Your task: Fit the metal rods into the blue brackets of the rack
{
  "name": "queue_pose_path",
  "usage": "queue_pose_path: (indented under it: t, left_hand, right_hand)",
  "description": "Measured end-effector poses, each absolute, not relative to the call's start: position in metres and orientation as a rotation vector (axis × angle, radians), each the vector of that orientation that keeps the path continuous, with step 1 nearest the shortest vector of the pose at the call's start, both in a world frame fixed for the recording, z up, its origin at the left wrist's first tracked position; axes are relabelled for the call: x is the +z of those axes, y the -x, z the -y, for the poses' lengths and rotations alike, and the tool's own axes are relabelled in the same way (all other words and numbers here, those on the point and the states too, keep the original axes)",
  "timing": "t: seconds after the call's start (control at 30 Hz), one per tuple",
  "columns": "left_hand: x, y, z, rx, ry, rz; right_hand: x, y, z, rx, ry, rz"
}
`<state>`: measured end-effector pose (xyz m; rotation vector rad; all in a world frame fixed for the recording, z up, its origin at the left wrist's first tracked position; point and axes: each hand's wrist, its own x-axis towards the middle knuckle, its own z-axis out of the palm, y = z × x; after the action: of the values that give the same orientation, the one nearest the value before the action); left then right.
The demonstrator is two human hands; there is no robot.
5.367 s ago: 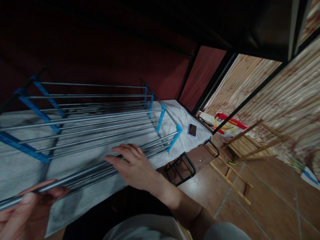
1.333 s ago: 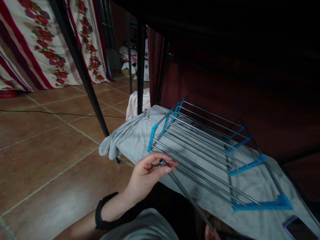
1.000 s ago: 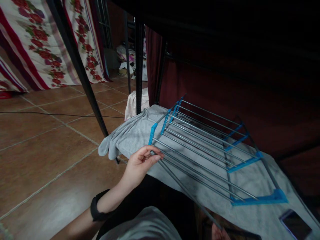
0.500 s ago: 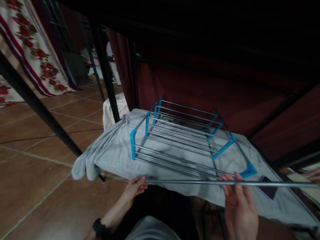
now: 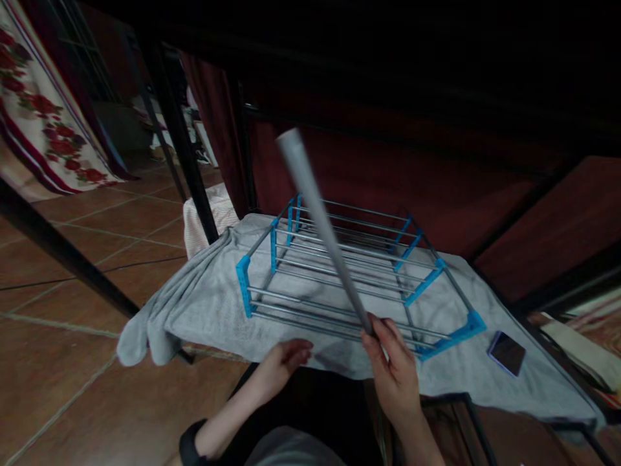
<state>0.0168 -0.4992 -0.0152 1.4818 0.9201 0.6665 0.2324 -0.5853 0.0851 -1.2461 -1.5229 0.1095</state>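
Observation:
My right hand (image 5: 394,362) grips the lower end of a grey metal rod (image 5: 320,220), which tilts up and to the left toward the camera. My left hand (image 5: 285,360) rests at the front edge of the grey cloth (image 5: 204,304), its fingers curled loosely with nothing seen in them. Just beyond both hands lies a rack (image 5: 349,272) made of several thin metal rods set in blue plastic side pieces. The rack rests on the grey cloth.
A phone (image 5: 506,353) lies on the cloth at the right. Black metal frame posts (image 5: 169,123) stand at the back left, with a dark red curtain (image 5: 369,162) behind the rack. Brown floor tiles (image 5: 63,362) spread to the left, and a flowered fabric (image 5: 29,110) hangs at the far left.
The rod lay level across both hands half a second ago; now my right hand alone holds it, swung upright. My left hand has let go.

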Motion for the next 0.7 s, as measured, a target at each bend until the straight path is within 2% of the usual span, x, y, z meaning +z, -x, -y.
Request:
queue_pose_path:
  t: [0.13,0.23,0.53,0.7]
  left_hand:
    - [0.04,-0.001,0.482,1.01,-1.556,-0.939]
    - [0.057,0.009,0.473,1.198,-1.534,-0.987]
    - [0.047,0.023,0.465,1.262,-0.979,-0.976]
    - [0.039,0.035,0.464,1.133,-0.689,-0.806]
  right_hand:
    - [0.05,-0.226,0.579,0.132,1.317,1.708]
    - [0.022,-0.226,0.579,0.133,1.416,1.783]
    - [-0.023,-0.255,0.579,0.154,1.547,1.848]
    - [-0.036,-0.264,0.577,0.188,1.56,1.857]
